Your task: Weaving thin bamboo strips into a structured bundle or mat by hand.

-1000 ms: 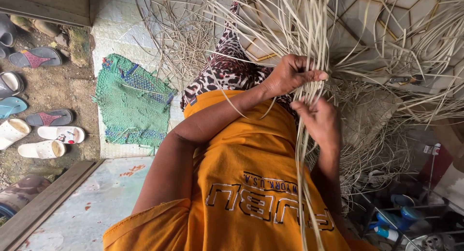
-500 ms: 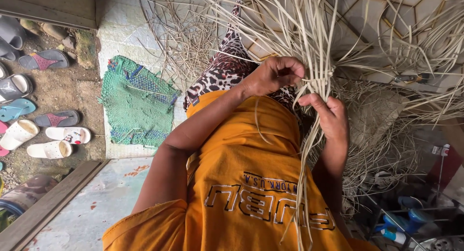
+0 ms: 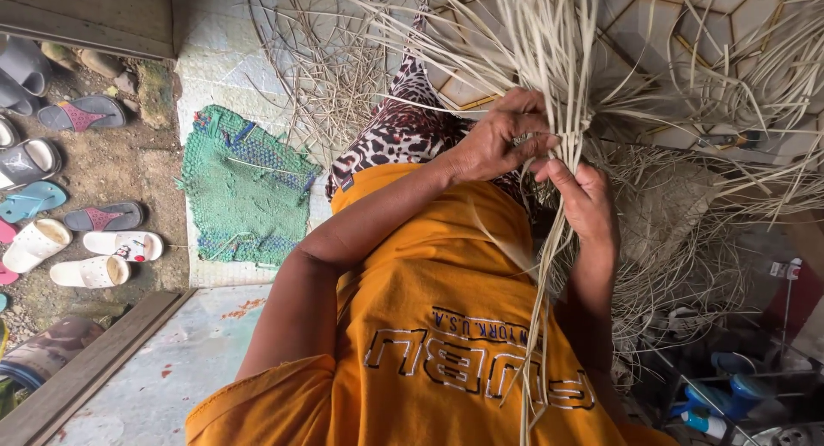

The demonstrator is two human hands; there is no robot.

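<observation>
While a bundle of pale strips [image 3: 549,85] is gripped by both hands, the left hand [image 3: 498,141] is closed around it and the right hand [image 3: 588,201] is curled on strips just below. Should either grip slacken, strips could slip and the weave loosen; a sharp bend might snap one. Below the right hand, blue tubs [image 3: 730,386] are seen, contents unclear.

A single head-worn camera looks steeply down the person's own front, close over the orange printed shirt [image 3: 446,326]. Both hands sit near the upper middle of the frame, at a bundle of pale split cane strips [image 3: 549,60]. The left edge takes in a green woven mat [image 3: 245,188] and scattered sandals [image 3: 90,257] on the floor.
</observation>
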